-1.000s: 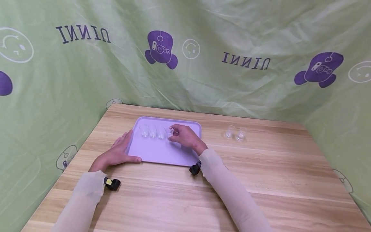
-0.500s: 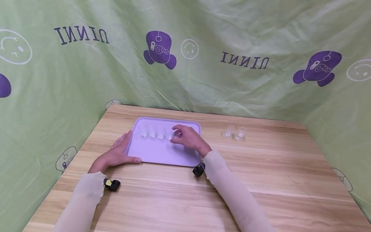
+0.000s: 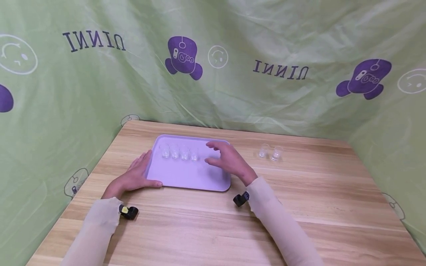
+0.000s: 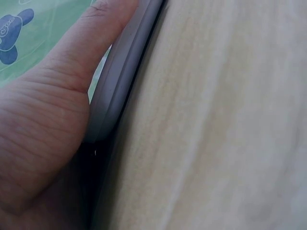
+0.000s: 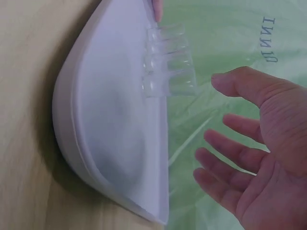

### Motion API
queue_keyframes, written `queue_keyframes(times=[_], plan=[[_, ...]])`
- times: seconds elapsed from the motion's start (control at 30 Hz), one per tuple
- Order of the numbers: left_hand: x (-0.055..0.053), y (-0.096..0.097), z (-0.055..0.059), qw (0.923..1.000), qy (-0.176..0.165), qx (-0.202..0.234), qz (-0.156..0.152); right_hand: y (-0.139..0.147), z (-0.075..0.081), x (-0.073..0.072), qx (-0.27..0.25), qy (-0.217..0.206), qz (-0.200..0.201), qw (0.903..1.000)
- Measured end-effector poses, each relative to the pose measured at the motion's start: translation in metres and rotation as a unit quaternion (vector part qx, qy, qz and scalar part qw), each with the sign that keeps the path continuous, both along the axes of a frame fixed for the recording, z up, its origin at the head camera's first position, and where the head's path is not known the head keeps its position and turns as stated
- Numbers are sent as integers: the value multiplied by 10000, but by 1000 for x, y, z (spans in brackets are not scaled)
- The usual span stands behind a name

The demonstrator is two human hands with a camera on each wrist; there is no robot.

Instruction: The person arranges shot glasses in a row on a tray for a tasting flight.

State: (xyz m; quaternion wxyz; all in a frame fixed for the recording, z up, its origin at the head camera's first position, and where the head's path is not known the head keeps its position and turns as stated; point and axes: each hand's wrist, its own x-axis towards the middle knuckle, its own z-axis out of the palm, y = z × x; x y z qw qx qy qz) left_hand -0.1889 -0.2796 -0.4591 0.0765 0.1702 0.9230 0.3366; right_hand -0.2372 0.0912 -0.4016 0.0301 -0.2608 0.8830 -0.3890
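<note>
A lilac rectangular tray (image 3: 179,175) lies on the wooden table, bearing a row of several small clear shot glasses (image 3: 184,153) that stand upright towards its back left. My left hand (image 3: 134,176) rests against the tray's left side, fingers stretched along the edge and thumb at the front rim. In the left wrist view that thumb (image 4: 96,43) lies along the tray wall. My right hand (image 3: 229,158) hovers over the tray's right part, holding nothing. Its thumb and fingers are spread, apart from the nearest glass (image 5: 180,84) in the right wrist view.
Two more clear shot glasses (image 3: 276,153) stand side by side on the table (image 3: 316,192), right of the tray. A green printed curtain (image 3: 233,99) hangs behind the table and along both sides. Each wrist wears a small black camera (image 3: 241,199).
My right hand has let go of the rightmost glass in the row, leaving it upright on the tray, and has drawn away to the right with fingers spread. The left hand has stayed put.
</note>
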Motion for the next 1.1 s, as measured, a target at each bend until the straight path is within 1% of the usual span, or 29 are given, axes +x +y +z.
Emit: queue_keyframes(times=[0.13,0.23,0.37,0.47,0.63,0.7,0.83,0.97,1.1], plan=[[0,0,-2,9998,-61,-152,79,13,7,7,-52,178,-67,9998],[0,0,-2,9999,-42,-122,67,24,10,12,-108,307,-110,9994],[1,1,1,10000,37,6,6,39,12,18,-142,441,-162,9988],[2,1,2,10000,42,-39,41,52,11,23,-76,485,-294,9984],[1,2,5,9997,-131,-173,61,74,8,28,72,574,-537,9969],[1,2,6,9996,-195,-203,51,84,5,29,120,648,-608,9960],[2,3,6,9999,-134,-100,38,102,2,29,187,798,-768,9937],[1,3,4,10000,-58,-41,38,119,-1,29,155,1122,-912,9894],[1,3,6,10000,-63,-36,22,136,-3,27,53,1467,-1019,9839]])
